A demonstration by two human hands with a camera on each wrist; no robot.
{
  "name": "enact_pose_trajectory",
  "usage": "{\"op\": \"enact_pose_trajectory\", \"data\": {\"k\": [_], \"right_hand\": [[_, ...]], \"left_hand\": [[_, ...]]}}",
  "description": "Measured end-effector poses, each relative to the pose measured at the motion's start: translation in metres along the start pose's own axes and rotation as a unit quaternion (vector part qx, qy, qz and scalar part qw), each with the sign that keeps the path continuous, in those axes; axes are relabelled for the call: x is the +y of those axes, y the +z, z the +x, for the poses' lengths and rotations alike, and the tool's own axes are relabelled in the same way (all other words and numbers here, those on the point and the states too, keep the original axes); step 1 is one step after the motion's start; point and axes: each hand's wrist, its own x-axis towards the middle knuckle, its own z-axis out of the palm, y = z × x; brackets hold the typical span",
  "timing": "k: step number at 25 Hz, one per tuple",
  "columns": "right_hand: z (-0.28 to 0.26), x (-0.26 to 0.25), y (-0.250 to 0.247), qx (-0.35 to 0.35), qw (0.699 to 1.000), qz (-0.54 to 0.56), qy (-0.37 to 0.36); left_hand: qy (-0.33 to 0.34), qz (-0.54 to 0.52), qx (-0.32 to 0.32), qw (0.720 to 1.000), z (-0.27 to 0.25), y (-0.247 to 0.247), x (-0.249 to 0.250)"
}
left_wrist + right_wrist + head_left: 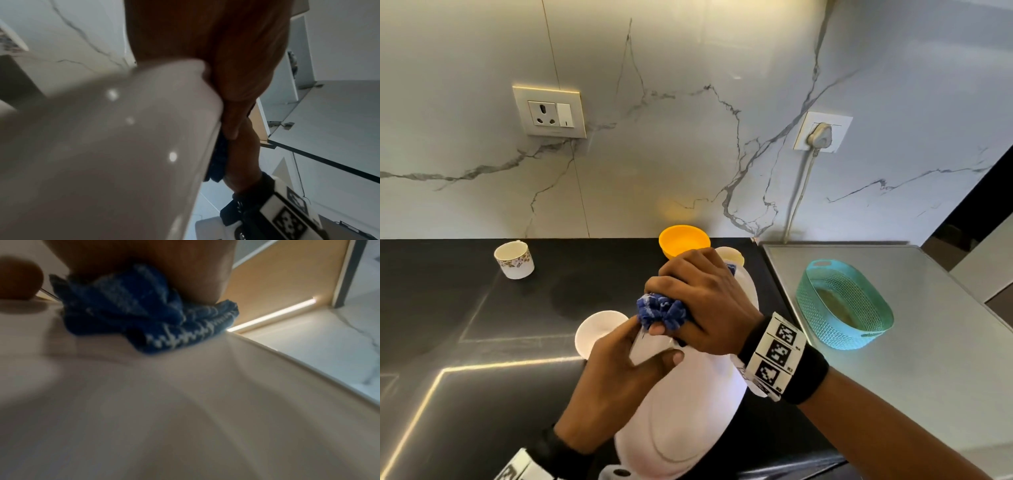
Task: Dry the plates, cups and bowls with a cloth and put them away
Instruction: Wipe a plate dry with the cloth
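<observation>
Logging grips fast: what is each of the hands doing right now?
Left hand: grips the white plate at its rim.
Right hand: holds the bunched blue cloth against the plate.

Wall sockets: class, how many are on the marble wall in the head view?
2. One socket with a switch is empty, at upper left above the black counter. The other socket, on the right, has a white plug in it. More may lie outside the frame.

Open black counter [465, 308] lies left of the hands, interrupted only by the patterned cup [514, 259] near the wall. Ahead, the yellow bowl [683, 244] and a small white bowl [599, 331] crowd the raised plate [681, 411]. On the steel surface [928, 377] to the right stands the teal basket [842, 308], well apart from the hands.
</observation>
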Motion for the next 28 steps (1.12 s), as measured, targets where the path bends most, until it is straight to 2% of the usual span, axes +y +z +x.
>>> {"op": "enact_pose_trajectory", "data": {"k": [2, 3, 5, 6, 7, 8, 10, 12, 13, 14, 16, 18, 19, 21, 22, 23, 24, 25, 27, 28], "right_hand": [[-0.007, 0.014, 0.008, 0.020, 0.998, 0.035, 0.050], [-0.011, 0.022, 0.011, 0.040, 0.991, 0.076, 0.100], [-0.017, 0.039, 0.014, 0.094, 0.953, 0.184, 0.222], [-0.019, 0.044, 0.015, 0.104, 0.933, 0.219, 0.265], [-0.020, 0.044, 0.018, 0.099, 0.928, 0.217, 0.285], [-0.019, 0.037, 0.020, 0.083, 0.940, 0.177, 0.278], [-0.010, 0.012, 0.024, 0.025, 0.982, 0.072, 0.175], [-0.005, -0.013, 0.029, -0.007, 0.998, 0.029, 0.049], [-0.003, -0.018, 0.028, -0.003, 0.999, 0.034, 0.019], [-0.001, -0.014, 0.027, 0.009, 0.999, 0.046, 0.020], [-0.006, 0.004, 0.026, 0.043, 0.991, 0.085, 0.098], [-0.021, 0.031, 0.032, 0.102, 0.954, 0.163, 0.229], [-0.032, 0.042, 0.036, 0.134, 0.912, 0.235, 0.308], [-0.051, 0.061, 0.043, 0.163, 0.792, 0.376, 0.452], [-0.060, 0.069, 0.045, 0.163, 0.751, 0.408, 0.492], [-0.065, 0.074, 0.045, 0.162, 0.745, 0.402, 0.507], [-0.062, 0.073, 0.039, 0.163, 0.769, 0.362, 0.500], [-0.053, 0.068, 0.029, 0.170, 0.811, 0.305, 0.469], [-0.033, 0.054, 0.010, 0.159, 0.910, 0.186, 0.335], [-0.022, 0.041, 0.003, 0.122, 0.952, 0.121, 0.252]], "left_hand": [[-0.027, 0.000, 0.034, 0.999, -0.008, 0.005, -0.008], [-0.043, -0.017, 0.046, 0.998, -0.012, 0.008, -0.011], [-0.063, -0.045, 0.062, 0.995, -0.017, 0.009, -0.017], [-0.068, -0.047, 0.067, 0.994, -0.019, 0.009, -0.020], [-0.075, -0.048, 0.070, 0.994, -0.021, 0.009, -0.022], [-0.081, -0.049, 0.070, 0.993, -0.022, 0.008, -0.022], [-0.074, -0.033, 0.075, 0.994, -0.020, 0.010, -0.025], [-0.049, 0.006, 0.078, 0.996, -0.021, 0.010, -0.029], [-0.045, 0.019, 0.085, 0.995, -0.021, 0.011, -0.029], [-0.047, 0.022, 0.089, 0.995, -0.020, 0.012, -0.027], [-0.052, 0.010, 0.091, 0.994, -0.022, 0.014, -0.026], [-0.060, -0.005, 0.092, 0.994, -0.025, 0.015, -0.025], [-0.064, -0.015, 0.097, 0.993, -0.027, 0.015, -0.025], [-0.067, -0.029, 0.105, 0.992, -0.030, 0.015, -0.025], [-0.066, -0.034, 0.105, 0.992, -0.030, 0.015, -0.024], [-0.064, -0.034, 0.103, 0.992, -0.029, 0.015, -0.024], [-0.060, -0.033, 0.096, 0.993, -0.029, 0.015, -0.026], [-0.057, -0.025, 0.090, 0.994, -0.029, 0.016, -0.026], [-0.049, -0.005, 0.074, 0.996, -0.028, 0.018, -0.028], [-0.039, -0.001, 0.067, 0.997, -0.028, 0.020, -0.029]]}}
